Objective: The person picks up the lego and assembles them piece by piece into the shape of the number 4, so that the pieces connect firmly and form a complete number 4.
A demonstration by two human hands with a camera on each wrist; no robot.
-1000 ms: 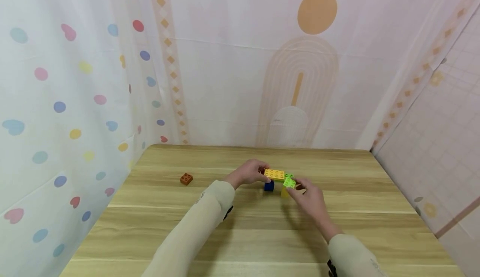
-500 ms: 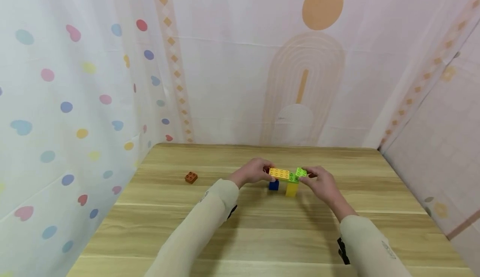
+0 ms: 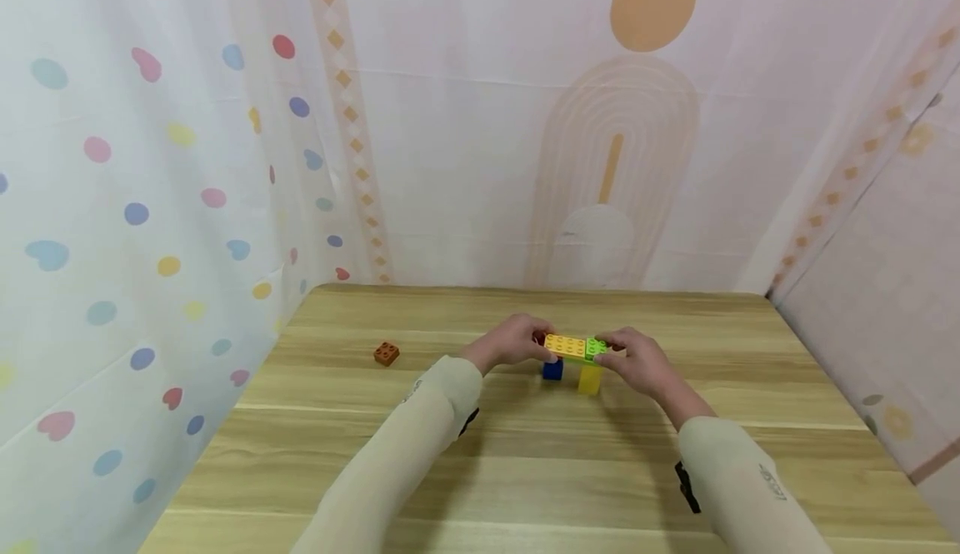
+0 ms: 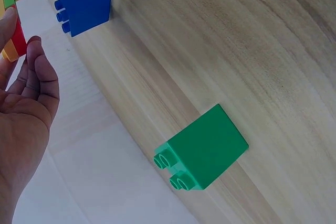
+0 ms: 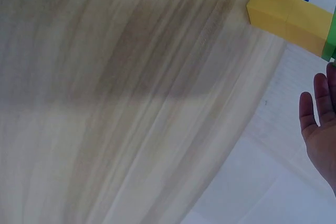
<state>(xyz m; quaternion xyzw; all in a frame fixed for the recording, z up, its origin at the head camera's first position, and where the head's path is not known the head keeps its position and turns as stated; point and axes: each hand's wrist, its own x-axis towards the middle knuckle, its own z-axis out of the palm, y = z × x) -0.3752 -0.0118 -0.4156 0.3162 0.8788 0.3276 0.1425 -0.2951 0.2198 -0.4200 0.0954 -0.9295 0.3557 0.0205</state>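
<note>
An orange-yellow toy brick and a light green brick lie side by side on top of a built piece. My left hand pinches its left end, where a red brick shows between thumb and fingers in the left wrist view. At the right end, my right hand holds the light green brick between thumb and fingers. A tall yellow brick extends down under that end. A blue brick stands on the table below the left end, apart from the piece in the left wrist view.
A brown-orange brick lies on the wooden table to the left. In the left wrist view, a tall green brick stands on the table; the head view does not show it. Patterned curtains hang behind the table's far edge.
My right hand has moved the light green brick from the front of the piece to its right end, and it now sits level beside the orange-yellow brick. The left hand keeps its grip.
</note>
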